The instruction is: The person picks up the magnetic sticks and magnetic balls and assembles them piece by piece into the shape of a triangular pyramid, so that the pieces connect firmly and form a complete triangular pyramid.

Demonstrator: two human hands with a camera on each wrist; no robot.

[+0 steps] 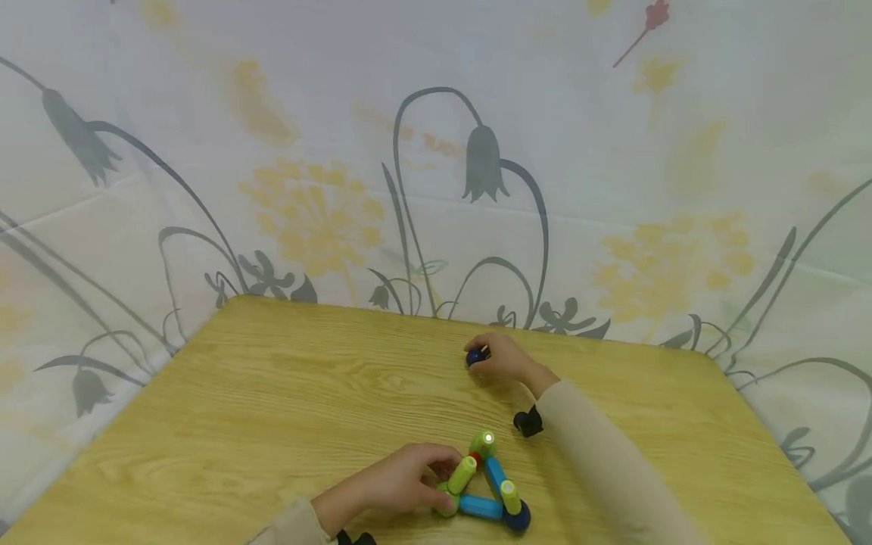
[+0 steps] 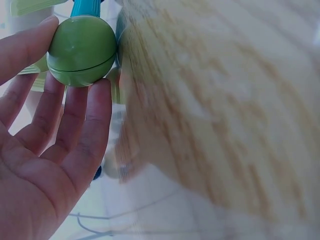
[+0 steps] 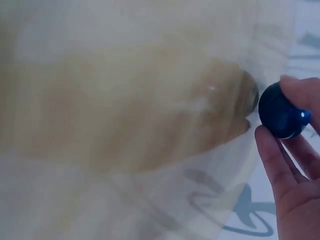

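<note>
Toward the back of the table, my right hand [image 1: 506,359] pinches a dark blue toy ball [image 3: 280,112] between thumb and fingers, close over the tabletop. The ball has a small knob on one side. Nearer the front, my left hand [image 1: 402,481] grips the green ball [image 2: 82,47] at the left corner of a triangle of toy rods and balls. Blue rods [image 1: 481,507] form two of its sides, and yellow-green rods [image 1: 509,496] stand up from its corners. Another dark blue ball [image 1: 519,521] makes the right corner. A bit of red [image 1: 474,457] shows at the far corner, partly covered.
The wood-grain table [image 1: 272,393] reaches back to a pale flower-print cloth [image 1: 327,136] hanging behind and beside it. A black wrist-worn device [image 1: 527,422] sits under the right sleeve, and part of another shows below the left wrist.
</note>
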